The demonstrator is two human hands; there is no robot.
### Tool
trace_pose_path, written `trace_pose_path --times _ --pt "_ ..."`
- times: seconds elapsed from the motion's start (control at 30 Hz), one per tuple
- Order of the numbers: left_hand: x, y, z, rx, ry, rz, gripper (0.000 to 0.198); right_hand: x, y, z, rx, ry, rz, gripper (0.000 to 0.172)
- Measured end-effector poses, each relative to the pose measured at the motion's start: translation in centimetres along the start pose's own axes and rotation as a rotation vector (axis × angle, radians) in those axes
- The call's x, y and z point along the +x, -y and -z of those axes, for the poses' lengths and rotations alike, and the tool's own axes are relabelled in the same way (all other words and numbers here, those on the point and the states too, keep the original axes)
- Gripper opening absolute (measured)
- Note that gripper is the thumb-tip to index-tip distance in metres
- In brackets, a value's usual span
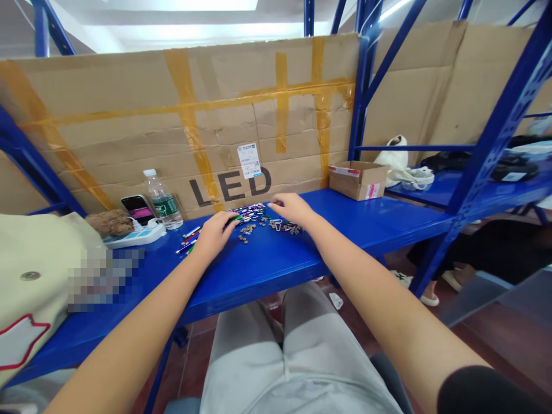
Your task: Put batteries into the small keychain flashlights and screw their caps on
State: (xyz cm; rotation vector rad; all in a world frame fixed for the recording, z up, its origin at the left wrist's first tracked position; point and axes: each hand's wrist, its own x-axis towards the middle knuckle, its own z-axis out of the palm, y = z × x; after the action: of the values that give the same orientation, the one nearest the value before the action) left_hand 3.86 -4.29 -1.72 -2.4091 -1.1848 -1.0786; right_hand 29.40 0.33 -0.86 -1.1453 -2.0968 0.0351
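Both my arms reach forward over a blue metal shelf [276, 261]. My left hand [214, 232] rests on the shelf with its fingers curled round a small green and silver item [236, 219]. My right hand [290, 207] hovers palm down over a heap of small coloured tubes [253, 210] and key rings [281, 225], fingers bent; whether it holds anything is hidden. Several small round button-like pieces [246, 231] lie scattered between the hands. More coloured tubes [188, 239] lie left of my left hand.
A large cardboard sheet marked LED [224, 126] stands behind the shelf. At the left are a water bottle [161, 200], a phone [137, 208], a white power strip [140, 234] and a cream bag [38, 276]. A small cardboard box [357, 179] sits at right by a blue upright [487, 144].
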Motion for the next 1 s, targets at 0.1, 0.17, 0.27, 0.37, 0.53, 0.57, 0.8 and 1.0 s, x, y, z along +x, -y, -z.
trace_pose_path --times 0.1,0.17,0.27,0.37,0.53,0.57,0.8,1.0 --pt "-0.1 1.1 -0.1 0.002 -0.007 0.119 0.03 -0.2 -2.4 1.2 -0.175 0.142 -0.163 0.03" --pt "-0.2 1.5 -0.1 -0.012 0.004 0.154 0.031 -0.6 -3.1 1.4 -0.178 0.271 -0.204 0.029" --pt "-0.2 1.4 -0.2 -0.041 0.027 0.143 0.033 -1.0 -3.1 1.1 -0.197 0.384 -0.249 0.028" --pt "-0.2 0.9 -0.1 -0.053 0.059 0.124 0.035 -1.0 -2.9 0.9 -0.208 0.442 -0.279 0.03" --pt "-0.2 0.6 0.0 -0.078 0.1 0.086 0.034 -0.9 -3.0 0.9 -0.159 0.43 -0.296 0.025" --pt "-0.2 0.6 0.0 -0.078 0.098 0.079 0.033 -0.9 -3.1 0.9 -0.145 0.395 -0.297 0.023" --pt "0.2 -0.8 -0.1 -0.143 0.098 0.093 0.031 -1.1 -0.2 0.8 0.586 0.192 -0.26 0.025" --pt "1.3 -4.0 -0.1 -0.293 0.126 0.048 0.033 -1.6 2.9 -0.8 1.272 0.562 -0.237 0.017"
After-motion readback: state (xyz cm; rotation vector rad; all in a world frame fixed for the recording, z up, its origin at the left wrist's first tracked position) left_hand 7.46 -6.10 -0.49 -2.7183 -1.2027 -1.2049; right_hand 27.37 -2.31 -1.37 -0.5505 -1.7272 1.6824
